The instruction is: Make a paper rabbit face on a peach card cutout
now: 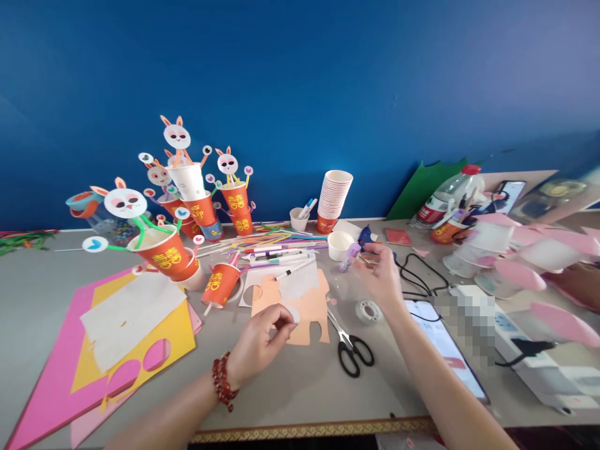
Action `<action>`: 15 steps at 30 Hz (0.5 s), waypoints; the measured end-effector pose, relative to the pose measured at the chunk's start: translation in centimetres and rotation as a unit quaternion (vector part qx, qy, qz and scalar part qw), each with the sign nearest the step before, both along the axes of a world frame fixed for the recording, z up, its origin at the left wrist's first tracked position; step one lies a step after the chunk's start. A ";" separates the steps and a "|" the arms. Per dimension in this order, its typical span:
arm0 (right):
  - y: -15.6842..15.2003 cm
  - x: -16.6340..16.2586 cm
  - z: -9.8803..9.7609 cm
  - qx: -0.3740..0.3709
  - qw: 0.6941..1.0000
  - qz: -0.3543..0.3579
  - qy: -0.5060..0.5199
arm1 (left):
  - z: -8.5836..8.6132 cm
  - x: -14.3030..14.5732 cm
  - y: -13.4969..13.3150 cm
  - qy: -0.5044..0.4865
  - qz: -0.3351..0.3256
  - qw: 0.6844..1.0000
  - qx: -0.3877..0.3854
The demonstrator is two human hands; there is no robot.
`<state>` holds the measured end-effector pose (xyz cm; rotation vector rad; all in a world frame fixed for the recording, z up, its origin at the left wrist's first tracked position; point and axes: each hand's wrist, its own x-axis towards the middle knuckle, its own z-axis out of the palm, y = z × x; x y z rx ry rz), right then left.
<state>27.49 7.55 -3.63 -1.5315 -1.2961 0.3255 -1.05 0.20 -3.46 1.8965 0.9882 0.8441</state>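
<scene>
My left hand (265, 337), wearing a red bead bracelet (224, 382), pinches a small white paper disc (293, 314) between thumb and fingers. It hovers over the near edge of a cut peach sheet (310, 331). My right hand (382, 275) reaches farther out, its fingers closed at a purple glue stick (349, 257) that tilts beside a white paper cup (339, 247). Black-handled scissors (349, 347) lie on the table between my arms. A tape roll (368, 311) sits just below my right hand. A pen (287, 273) rests across white paper.
Rabbit-faced paper-cup figures (162, 253) stand at left behind pink and yellow sheets (182, 331). Pipe cleaners (267, 234) and a cup stack (334, 200) are at the back. A phone (445, 350), power strip (525, 362), bottle (445, 197) and pink-eared cups (510, 278) crowd the right.
</scene>
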 end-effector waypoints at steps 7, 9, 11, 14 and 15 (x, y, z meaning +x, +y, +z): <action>1.0 -0.4 -0.8 -0.072 0.995 0.030 -0.068 | 0.2 -0.4 0.0 -0.053 -0.044 0.996 0.059; -0.7 -1.5 0.9 -0.084 0.988 0.132 0.003 | 0.9 -0.8 0.2 -0.086 -0.038 0.990 0.108; -2.9 -3.2 2.5 -0.143 0.947 0.266 0.113 | 1.8 -0.7 0.6 -0.133 -0.015 0.978 0.158; -6.1 -6.5 3.9 -0.261 0.821 0.442 0.251 | 3.7 0.6 1.3 -0.216 0.037 0.958 0.186; -6.9 -7.6 3.9 -0.275 0.787 0.479 0.276 | 4.3 1.3 1.6 -0.246 0.043 0.953 0.171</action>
